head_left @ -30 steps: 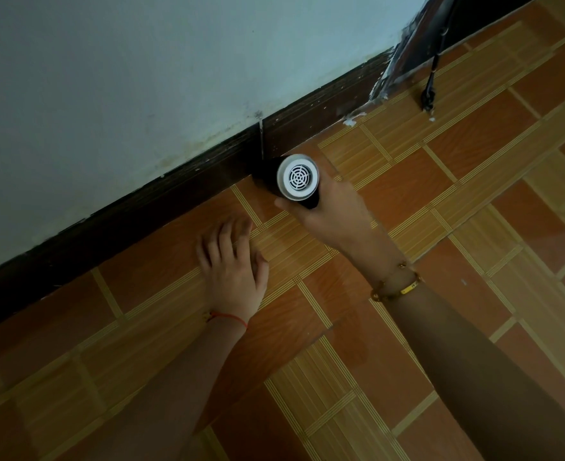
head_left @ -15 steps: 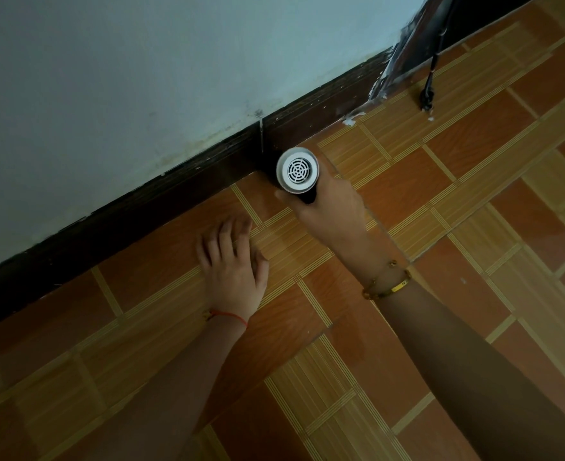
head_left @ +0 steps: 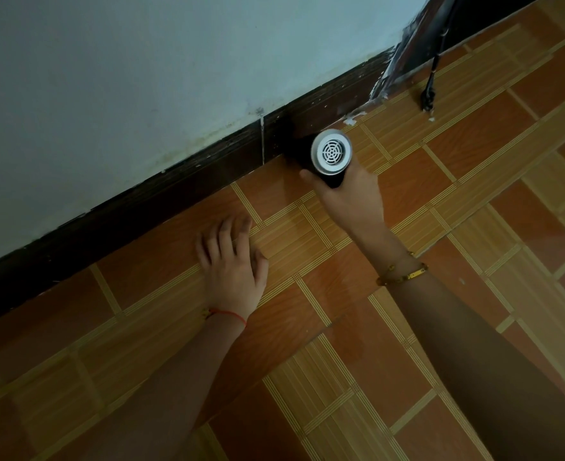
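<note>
My right hand (head_left: 349, 197) grips a black hair dryer (head_left: 321, 161) by its body. Its white round rear grille faces the camera, and its front end points at the dark skirting board (head_left: 208, 168) where wall and floor meet. My left hand (head_left: 232, 261) rests flat on the orange patterned floor (head_left: 341, 294), fingers straight, to the left of and below the dryer. It holds nothing. The dryer's nozzle is hidden behind its body.
A pale wall (head_left: 141, 78) fills the upper left. A black cord with a plug (head_left: 429, 94) hangs down to the floor at the upper right, beside a dark door frame edge (head_left: 407, 51). White flecks (head_left: 351, 119) lie at the skirting's right end.
My right hand has carried the dryer a little up and to the right along the skirting board. My left hand has stayed in place on the floor.
</note>
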